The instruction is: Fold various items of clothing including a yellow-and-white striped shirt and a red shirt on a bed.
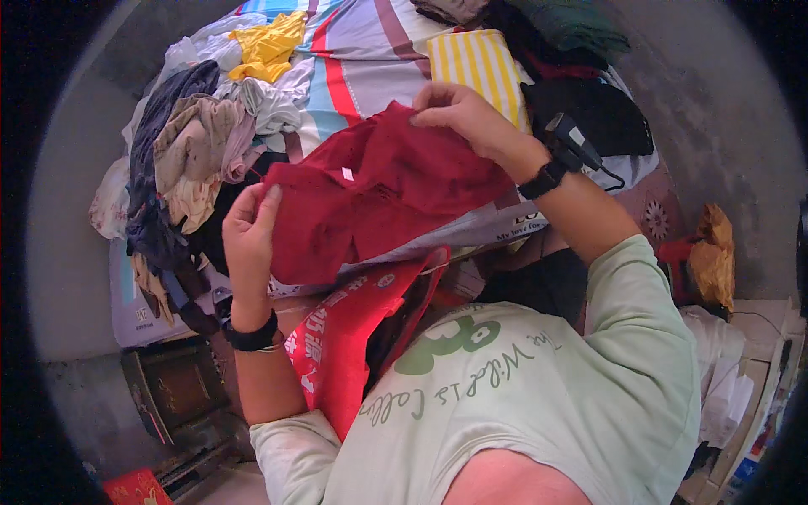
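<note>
A dark red garment (pixel 379 196) with a small white tag stretches between my two hands above the near edge of the bed. My left hand (pixel 249 224) pinches its left edge between thumb and fingers. Farther up, my right hand (pixel 457 117) grips the opposite edge. The cloth sags in folds between them, and its lower part lies over the bedsheet. Just below it stands a red bag (pixel 334 334) with white writing, leaning by my shirt. Beyond my right hand lies a folded yellow-and-white striped cloth (pixel 476 66).
Rumpled clothes (pixel 196 139) are heaped on the left of the striped bedsheet (pixel 404 44), with a yellow garment (pixel 268 47) behind. Dark folded clothes (pixel 587 117) lie at right, near a black corded device (pixel 574 142). A dark wooden cabinet (pixel 183 385) stands lower left.
</note>
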`<state>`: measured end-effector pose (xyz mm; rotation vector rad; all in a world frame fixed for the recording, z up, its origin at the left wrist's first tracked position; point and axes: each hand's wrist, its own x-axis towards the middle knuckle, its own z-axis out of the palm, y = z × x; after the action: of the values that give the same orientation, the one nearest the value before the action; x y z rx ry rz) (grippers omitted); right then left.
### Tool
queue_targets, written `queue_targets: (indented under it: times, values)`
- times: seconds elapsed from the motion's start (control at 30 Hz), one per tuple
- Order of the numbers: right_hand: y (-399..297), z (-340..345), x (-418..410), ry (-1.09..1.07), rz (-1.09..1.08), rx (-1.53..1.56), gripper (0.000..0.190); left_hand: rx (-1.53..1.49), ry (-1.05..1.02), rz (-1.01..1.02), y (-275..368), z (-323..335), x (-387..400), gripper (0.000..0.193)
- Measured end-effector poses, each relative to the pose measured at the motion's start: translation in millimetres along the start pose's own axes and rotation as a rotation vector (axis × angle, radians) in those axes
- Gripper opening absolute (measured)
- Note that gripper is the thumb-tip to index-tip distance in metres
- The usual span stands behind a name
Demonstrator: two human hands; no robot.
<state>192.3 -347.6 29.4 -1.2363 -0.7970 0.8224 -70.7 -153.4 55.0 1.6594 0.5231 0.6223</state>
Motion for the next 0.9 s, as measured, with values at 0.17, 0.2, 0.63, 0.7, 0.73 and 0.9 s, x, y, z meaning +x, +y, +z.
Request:
queue_targets:
  times: [0.17, 0.2, 0.63, 0.7, 0.73, 0.9]
  values:
    - [-9, 20, -7, 0.263, -0.573, -0.408, 0.011, 0.055, 0.228, 0.172, 11, 5, -2, 0.018]
    - [-9, 22, -8, 0.265, -0.635, -0.549, 0.012, -0.014, 0.19, 0.095, 2, 3, 0, 0.018]
    - [23, 18, -3, 0.115, -0.534, -1.273, 0.011, -0.209, 0.135, -0.086, -27, -9, 0, 0.019]
    - [40, 12, 7, 0.099, -0.432, -1.385, 0.014, -0.205, 0.143, -0.09, -26, -6, 0, 0.019]
    - [47, 8, 10, 0.1, -0.432, -1.386, 0.014, -0.201, 0.154, -0.094, -26, -5, 0, 0.019]
    - [77, 4, 20, 0.0, -0.307, -1.514, 0.014, -0.197, 0.128, -0.09, -28, -6, 0, 0.019]
